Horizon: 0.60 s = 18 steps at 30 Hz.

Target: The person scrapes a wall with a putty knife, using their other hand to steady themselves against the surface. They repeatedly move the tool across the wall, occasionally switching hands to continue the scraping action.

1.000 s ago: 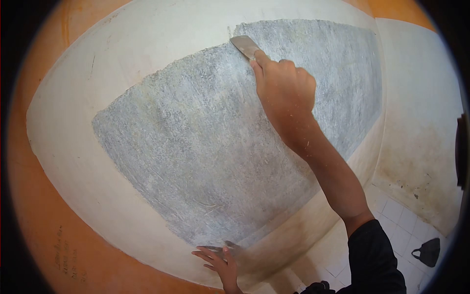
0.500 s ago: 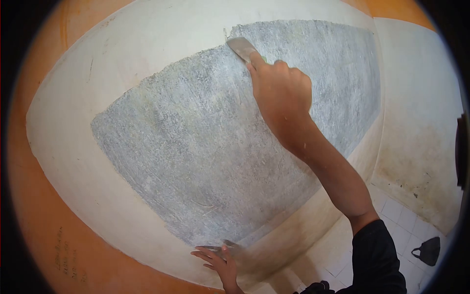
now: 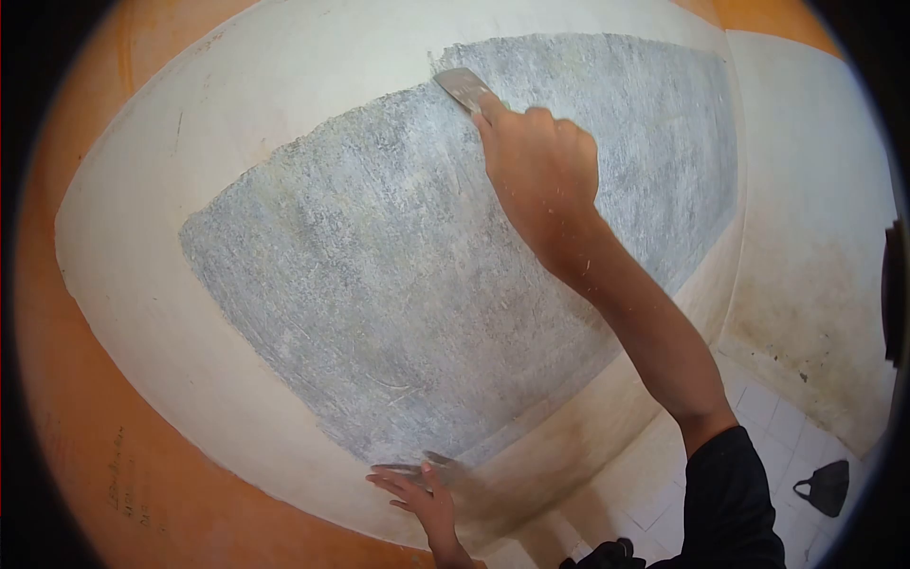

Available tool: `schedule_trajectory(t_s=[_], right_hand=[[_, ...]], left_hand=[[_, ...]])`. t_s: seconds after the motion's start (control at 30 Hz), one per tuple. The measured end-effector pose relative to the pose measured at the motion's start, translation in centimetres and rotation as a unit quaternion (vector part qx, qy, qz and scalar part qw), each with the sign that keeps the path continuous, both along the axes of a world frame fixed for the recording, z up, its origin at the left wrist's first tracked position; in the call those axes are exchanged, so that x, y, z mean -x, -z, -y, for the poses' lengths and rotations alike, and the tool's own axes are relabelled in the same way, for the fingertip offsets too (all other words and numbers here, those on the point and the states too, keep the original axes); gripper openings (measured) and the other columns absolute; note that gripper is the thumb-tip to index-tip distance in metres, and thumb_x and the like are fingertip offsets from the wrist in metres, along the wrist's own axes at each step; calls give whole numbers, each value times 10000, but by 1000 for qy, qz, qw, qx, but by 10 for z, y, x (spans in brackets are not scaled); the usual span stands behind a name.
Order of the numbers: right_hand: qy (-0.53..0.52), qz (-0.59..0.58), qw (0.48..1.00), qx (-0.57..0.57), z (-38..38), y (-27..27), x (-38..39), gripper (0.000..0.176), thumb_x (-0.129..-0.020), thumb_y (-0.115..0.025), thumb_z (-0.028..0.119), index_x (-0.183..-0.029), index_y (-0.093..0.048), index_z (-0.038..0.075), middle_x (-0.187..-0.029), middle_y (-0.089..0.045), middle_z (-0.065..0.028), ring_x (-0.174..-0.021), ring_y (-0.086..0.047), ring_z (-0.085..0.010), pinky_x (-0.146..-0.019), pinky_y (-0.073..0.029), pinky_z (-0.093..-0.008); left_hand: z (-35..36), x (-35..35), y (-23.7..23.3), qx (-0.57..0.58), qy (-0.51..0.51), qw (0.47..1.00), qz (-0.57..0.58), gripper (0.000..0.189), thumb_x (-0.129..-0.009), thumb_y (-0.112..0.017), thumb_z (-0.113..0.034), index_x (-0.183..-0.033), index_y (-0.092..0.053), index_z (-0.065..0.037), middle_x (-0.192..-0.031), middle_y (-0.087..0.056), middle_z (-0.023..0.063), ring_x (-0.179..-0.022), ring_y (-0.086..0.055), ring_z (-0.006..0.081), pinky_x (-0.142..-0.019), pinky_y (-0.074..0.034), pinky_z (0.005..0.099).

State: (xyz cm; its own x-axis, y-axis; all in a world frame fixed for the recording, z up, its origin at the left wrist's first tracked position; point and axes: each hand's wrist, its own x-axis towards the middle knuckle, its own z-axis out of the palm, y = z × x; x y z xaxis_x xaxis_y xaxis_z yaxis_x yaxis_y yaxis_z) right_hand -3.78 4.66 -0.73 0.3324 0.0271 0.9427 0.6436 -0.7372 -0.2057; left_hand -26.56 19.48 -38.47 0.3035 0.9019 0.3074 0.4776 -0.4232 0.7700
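Two hands on one wall.

- Cream wall (image 3: 190,142): fills most of the view, curved by the lens.
- Grey patch (image 3: 379,284): broad area of bare, streaked render in the middle of the cream coat. It is the landmark for everything below.
- Orange paint (image 3: 114,474): a band left of and below the patch, beyond the cream border.
- Adjoining wall (image 3: 815,190): right of the patch past the corner, stained toward its foot.
- Tiled floor (image 3: 773,417): pale tiles below and right of the patch.
- Black sleeve (image 3: 730,503): low and right of the patch. The bare forearm runs up from it across the patch's right half.
- Right hand (image 3: 540,166): near the patch's upper edge, curled tight round a handle, with the forefinger laid along the tool.
- Scraper (image 3: 462,87): flat metal blade at the patch's top border, its edge touching where grey meets cream.
- Left hand (image 3: 422,498): at the patch's lower edge, fingers spread flat on the wall and holding nothing.
- Dark item (image 3: 829,486): on the tiles far right of the patch, perhaps a face mask. Too small to be sure.

Step in hand, as I read it: stripping the coat at the upper boundary, with plenty of cream left above and to the left. A further stroke would call for a shallow blade angle, firm push under the paint edge, and the braced palm kept planted.
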Motion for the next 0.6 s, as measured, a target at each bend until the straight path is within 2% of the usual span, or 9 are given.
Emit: schedule_trajectory(t_s=[0.1,0.17,0.3,0.37,0.4,0.47,0.5,0.57,0.6], right_hand=[[18,4,1000,-2,-9,-11,-2,233,-1010,-562,295,-1063,-707,120,-613,-650,-92,-533,-658,-229,-479,-496,-353],[38,20,999,-10,-8,-9,-4,230,-1008,-565,287,-1070,-708,117,-610,-648,-97,-531,-659,-232,-487,-504,-357],[-22,40,999,-8,0,2,-6,223,-1005,-569,270,-1085,-701,110,-626,-655,-116,-543,-669,-249,-499,-513,-368],[-24,44,999,-9,2,-7,-7,223,-1006,-569,268,-1085,-697,103,-636,-660,-121,-544,-670,-255,-503,-515,-368],[-20,44,999,-2,3,-13,-7,224,-1006,-571,267,-1080,-693,95,-643,-662,-125,-539,-668,-254,-489,-510,-362],[-18,47,999,5,6,-23,-9,225,-1006,-572,266,-1075,-688,87,-650,-665,-129,-535,-665,-254,-476,-504,-355],[-25,44,999,13,7,-22,-9,228,-1007,-571,266,-1083,-684,83,-635,-655,-124,-522,-659,-247,-469,-500,-352],[-33,38,999,20,9,-15,-8,231,-1008,-571,266,-1091,-680,80,-620,-646,-119,-510,-653,-241,-462,-497,-350],[-39,23,999,19,9,-9,-7,171,-987,-590,223,-1030,-656,71,-657,-651,-121,-554,-671,-234,-475,-519,-342]], left_hand=[[8,-13,-17,-33,-65,993,90,885,-1021,-488,-464,-1588,46,-45,-1623,113,300,-1513,86,457,-1165,-49,661],[10,-21,-38,-207,-9,971,118,792,-1029,-520,-340,-1587,-67,-10,-1616,29,333,-1510,11,482,-1182,-94,618],[18,-46,-119,-284,53,938,194,673,-1026,-520,-237,-1563,-206,20,-1613,-41,338,-1505,-68,486,-1187,-135,583],[2,-57,-150,-403,47,908,104,605,-1018,-507,-216,-1534,-302,24,-1615,-125,313,-1502,-149,458,-1187,-138,570],[-5,-62,-164,-403,41,908,110,605,-1018,-507,-216,-1534,-302,24,-1615,-125,313,-1502,-149,458,-1187,-138,570],[-20,-74,-189,-513,18,858,25,542,-997,-498,-191,-1489,-407,17,-1600,-233,281,-1505,-198,411,-1192,-141,542],[-27,-80,-195,-512,17,859,23,542,-997,-498,-191,-1489,-407,17,-1600,-233,281,-1505,-198,411,-1192,-141,542],[-42,-90,-200,-615,-17,788,6,479,-958,-485,-182,-1400,-548,-10,-1536,-391,263,-1484,-292,375,-1205,-132,526],[-49,-92,-197,-617,-19,786,8,479,-958,-485,-182,-1400,-548,-10,-1536,-391,263,-1484,-292,375,-1205,-132,526]])
